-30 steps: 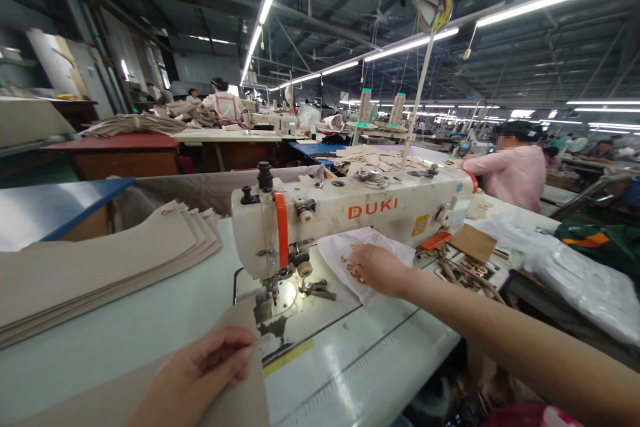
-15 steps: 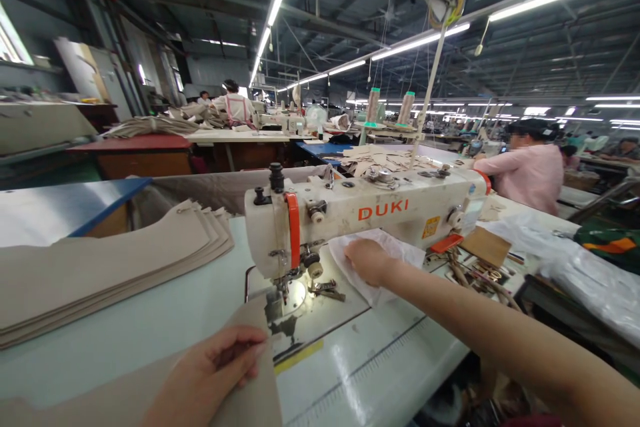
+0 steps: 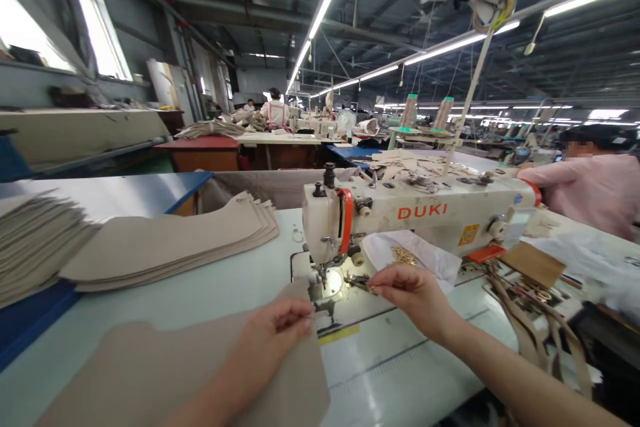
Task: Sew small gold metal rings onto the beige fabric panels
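My left hand (image 3: 273, 340) lies over a beige fabric panel (image 3: 200, 360) close to the needle area. Its thumb and fingers are pressed together at the panel's right edge; what they grip, if anything, is hidden. My right hand (image 3: 417, 297) pinches a small gold-coloured metal piece (image 3: 372, 289) just right of the needle plate (image 3: 331, 283). Behind that hand, a white bag (image 3: 440, 260) lies open under the sewing machine (image 3: 380, 213), with small gold metal pieces (image 3: 403, 255) in it.
Stacked beige panels (image 3: 170, 247) lie on the table to the left, and another pile (image 3: 40, 240) sits further left. Fabric strips (image 3: 520, 313), a brown flat piece (image 3: 535, 263) and clear plastic (image 3: 595, 253) are at the right. A person in pink (image 3: 595, 187) sits beyond.
My right hand has come out of the white bag, back toward the needle area, with a small gold metal piece in its fingers. The bag's gold contents now show. The view has turned left.
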A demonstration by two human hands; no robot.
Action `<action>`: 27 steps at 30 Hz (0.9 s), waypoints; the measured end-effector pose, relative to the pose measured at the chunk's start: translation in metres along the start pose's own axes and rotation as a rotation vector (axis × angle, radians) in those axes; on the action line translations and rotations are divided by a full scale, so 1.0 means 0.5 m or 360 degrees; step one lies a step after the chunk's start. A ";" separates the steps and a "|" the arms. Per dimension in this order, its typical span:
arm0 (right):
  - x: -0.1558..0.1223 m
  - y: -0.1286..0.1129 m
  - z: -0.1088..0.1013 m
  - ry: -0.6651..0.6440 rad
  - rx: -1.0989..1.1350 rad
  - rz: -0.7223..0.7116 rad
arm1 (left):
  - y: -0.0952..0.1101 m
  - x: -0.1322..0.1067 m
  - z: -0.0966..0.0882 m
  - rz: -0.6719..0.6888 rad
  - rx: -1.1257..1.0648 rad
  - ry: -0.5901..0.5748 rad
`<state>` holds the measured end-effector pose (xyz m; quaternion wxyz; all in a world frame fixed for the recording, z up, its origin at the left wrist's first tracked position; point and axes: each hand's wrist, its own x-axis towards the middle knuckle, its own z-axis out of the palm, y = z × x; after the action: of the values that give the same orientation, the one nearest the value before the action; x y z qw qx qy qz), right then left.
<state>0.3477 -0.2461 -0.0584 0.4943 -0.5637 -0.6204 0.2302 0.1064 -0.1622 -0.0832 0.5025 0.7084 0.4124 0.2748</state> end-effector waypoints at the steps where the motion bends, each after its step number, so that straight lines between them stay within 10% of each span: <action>1: -0.005 -0.006 0.012 0.0004 0.0149 -0.0006 | -0.001 -0.003 0.001 0.0010 -0.0009 0.0000; 8: -0.012 -0.036 0.085 -0.0075 0.0578 0.0094 | 0.010 -0.020 0.003 0.0201 -0.0007 0.0033; 14: 0.001 -0.027 0.125 -0.0148 0.0932 0.0697 | 0.021 -0.027 0.000 0.0328 0.0044 0.0102; 27: 0.021 -0.033 0.127 -0.0508 0.1283 0.1088 | 0.009 -0.021 -0.003 0.0332 0.0147 0.0118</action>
<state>0.2858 -0.2233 -0.0662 0.4678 -0.4573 -0.3320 0.6796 0.1015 -0.1712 -0.0782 0.4224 0.7592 0.3669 0.3324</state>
